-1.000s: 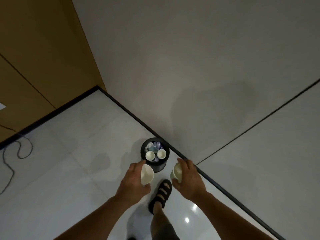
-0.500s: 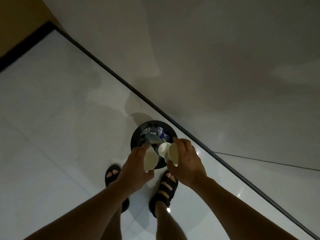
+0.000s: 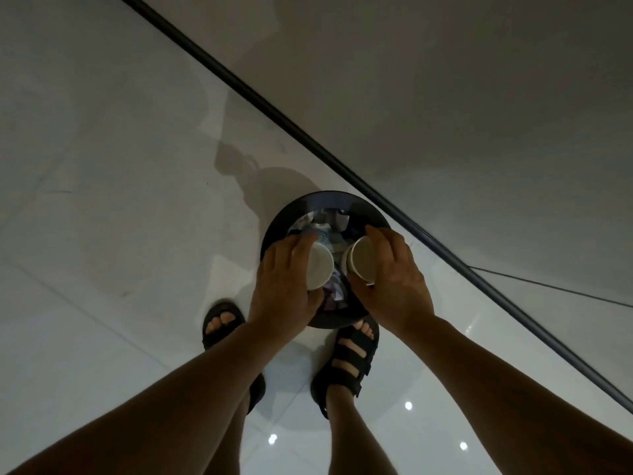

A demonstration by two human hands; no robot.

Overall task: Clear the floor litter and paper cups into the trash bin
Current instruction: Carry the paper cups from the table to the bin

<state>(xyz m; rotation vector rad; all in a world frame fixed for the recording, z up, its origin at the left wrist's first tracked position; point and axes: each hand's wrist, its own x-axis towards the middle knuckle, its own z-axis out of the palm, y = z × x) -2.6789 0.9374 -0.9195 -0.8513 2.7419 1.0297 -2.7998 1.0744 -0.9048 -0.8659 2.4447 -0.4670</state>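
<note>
Dim light, detail poor. Both hands cover much of the trash bin (image 3: 329, 198): near rim hidden, crumpled litter (image 3: 325, 221) inside hard to read. Both forearms run off the bottom edge. Glossy pale tile floor (image 3: 102, 234), grey wall (image 3: 479, 97), dark skirting strip (image 3: 274, 111) between; bin just beside the strip. Black sandals (image 3: 349, 358) near the bin's base. The left grip (image 3: 284, 286) curls round the left paper cup (image 3: 320, 265), and the right grip (image 3: 390, 286) round the right paper cup (image 3: 363, 257). Both cups are over the bin's mouth, close together, round ends toward the camera.
</note>
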